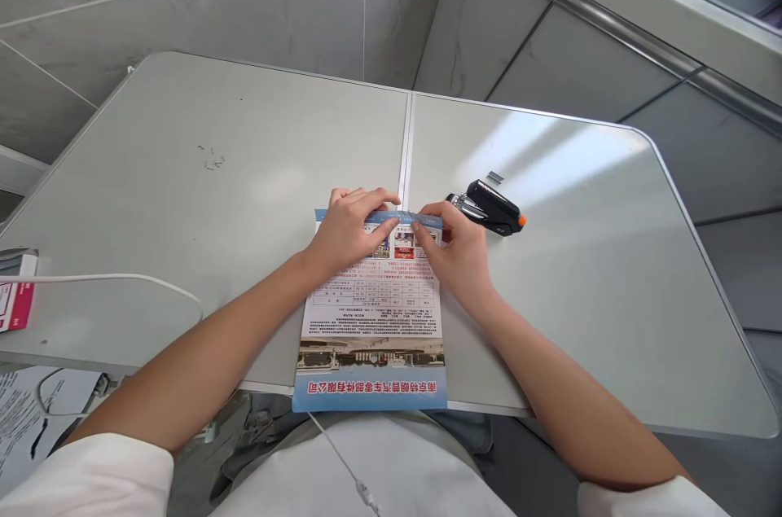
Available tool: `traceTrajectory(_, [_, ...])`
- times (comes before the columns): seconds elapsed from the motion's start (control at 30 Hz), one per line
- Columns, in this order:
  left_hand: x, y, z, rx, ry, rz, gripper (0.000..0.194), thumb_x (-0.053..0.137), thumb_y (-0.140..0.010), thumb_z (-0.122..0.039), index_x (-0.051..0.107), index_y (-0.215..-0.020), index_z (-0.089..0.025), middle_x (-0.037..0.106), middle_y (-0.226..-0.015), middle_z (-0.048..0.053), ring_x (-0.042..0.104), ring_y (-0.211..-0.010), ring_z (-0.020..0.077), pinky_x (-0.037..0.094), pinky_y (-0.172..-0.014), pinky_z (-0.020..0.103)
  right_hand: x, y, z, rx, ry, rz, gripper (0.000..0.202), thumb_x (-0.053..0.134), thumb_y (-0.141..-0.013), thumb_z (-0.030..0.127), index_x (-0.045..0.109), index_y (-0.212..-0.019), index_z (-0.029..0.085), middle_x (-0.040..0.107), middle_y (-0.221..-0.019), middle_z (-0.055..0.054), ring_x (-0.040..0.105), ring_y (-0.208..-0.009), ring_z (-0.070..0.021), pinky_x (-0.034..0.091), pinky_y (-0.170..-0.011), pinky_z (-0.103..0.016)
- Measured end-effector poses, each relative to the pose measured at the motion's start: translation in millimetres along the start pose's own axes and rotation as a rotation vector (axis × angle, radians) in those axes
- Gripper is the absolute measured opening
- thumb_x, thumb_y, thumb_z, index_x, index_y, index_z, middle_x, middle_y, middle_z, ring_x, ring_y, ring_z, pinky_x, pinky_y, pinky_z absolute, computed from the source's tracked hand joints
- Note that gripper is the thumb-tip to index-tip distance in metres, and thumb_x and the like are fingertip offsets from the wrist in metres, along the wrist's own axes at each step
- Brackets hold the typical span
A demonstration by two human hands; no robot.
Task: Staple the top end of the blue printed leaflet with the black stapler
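A printed leaflet (372, 326) lies flat on the table, its text upside down to me and its blue end over the front edge. Several small metallic marks, which look like staples (404, 214), show on its far blue band. My left hand (347, 234) holds the leaflet down at the far left, thumb on the paper and index finger reaching past the edge. My right hand (459, 250) grips the far right corner, thumb on top, the other fingers partly hidden. Just beyond it lies a black stapler (494, 209) with an orange tip.
A short strip of staples (494, 177) lies behind the stapler. Loose staples (213, 159) are scattered on the left of the white table (152, 216). A pink and white box (21, 293) and a white cable (140, 279) are at the far left. Tiled walls (257, 12) stand behind.
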State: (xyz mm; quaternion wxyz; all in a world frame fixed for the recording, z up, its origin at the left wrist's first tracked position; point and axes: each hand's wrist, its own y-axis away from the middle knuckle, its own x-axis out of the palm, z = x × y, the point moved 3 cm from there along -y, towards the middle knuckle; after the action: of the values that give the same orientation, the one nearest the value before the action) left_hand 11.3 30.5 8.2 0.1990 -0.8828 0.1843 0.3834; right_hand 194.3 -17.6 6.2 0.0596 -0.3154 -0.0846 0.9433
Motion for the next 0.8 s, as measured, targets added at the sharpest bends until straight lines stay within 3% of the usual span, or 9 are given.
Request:
traceTrajectory(0.17, [2.7, -1, 7, 0.060, -0.022, 0.012, 0.021, 0.057, -0.102, -0.036, 0.072, -0.115, -0.029, 0.078, -0.105, 0.001, 0.067, -0.097, 0.0209, 0.035, -0.100, 0.042, 0, -4, -11, 0.041, -0.099, -0.026, 0.019, 0.064, -0.094, 0.032, 0.066, -0.111, 0.025, 0.047, -0.068, 0.004, 0.039, -0.060, -0.0134, 0.035, -0.059, -0.029])
traceTrajectory(0.4, [3.1, 0, 13, 0.132, -0.071, -0.007, 0.021, 0.057, -0.102, -0.035, 0.072, -0.113, -0.025, 0.079, -0.108, 0.003, 0.068, -0.097, 0.0210, 0.031, -0.108, 0.045, 1, -8, -23, 0.097, -0.224, -0.022, 0.017, 0.068, -0.091, 0.035, 0.062, -0.103, 0.026, 0.033, -0.063, 0.008, 0.031, -0.055, -0.0119, 0.028, -0.055, -0.028])
traceTrajectory(0.47, [3.4, 0, 13, 0.133, -0.078, -0.001, 0.020, 0.057, -0.103, -0.034, 0.071, -0.114, -0.024, 0.079, -0.107, 0.003, 0.068, -0.095, 0.0208, 0.032, -0.106, 0.044, 2, -8, -24, 0.099, -0.233, -0.013, 0.015, 0.068, -0.091, 0.034, 0.061, -0.100, 0.025, 0.037, -0.063, 0.007, 0.032, -0.055, -0.0118, 0.029, -0.055, -0.028])
traceTrajectory(0.6, [5.7, 0, 12, 0.154, -0.096, 0.028, 0.024, 0.053, -0.104, -0.030, 0.069, -0.122, -0.025, 0.077, -0.107, 0.004, 0.066, -0.097, 0.0212, 0.035, -0.100, 0.042, 5, -10, -25, 0.061, -0.213, 0.038, 0.011, 0.064, -0.093, 0.033, 0.066, -0.097, 0.023, 0.062, -0.081, 0.000, 0.046, -0.064, -0.0134, 0.037, -0.060, -0.029])
traceTrajectory(0.67, [7.8, 0, 11, 0.193, -0.128, 0.060, 0.030, 0.049, -0.105, -0.026, 0.066, -0.130, -0.027, 0.074, -0.109, 0.005, 0.064, -0.099, 0.0215, 0.036, -0.097, 0.041, 7, -10, -25, 0.054, -0.195, 0.069, 0.014, 0.063, -0.093, 0.033, 0.068, -0.101, 0.023, 0.064, -0.083, -0.001, 0.048, -0.065, -0.0138, 0.038, -0.061, -0.029])
traceTrajectory(0.8, [9.9, 0, 11, 0.224, -0.139, 0.091, 0.038, 0.046, -0.105, -0.019, 0.065, -0.135, -0.032, 0.071, -0.106, 0.003, 0.063, -0.096, 0.0193, 0.036, -0.096, 0.040, 8, -9, -29, 0.107, -0.237, 0.060, 0.021, 0.066, -0.092, 0.036, 0.060, -0.109, 0.025, 0.040, -0.061, 0.008, 0.034, -0.055, -0.0121, 0.032, -0.054, -0.027])
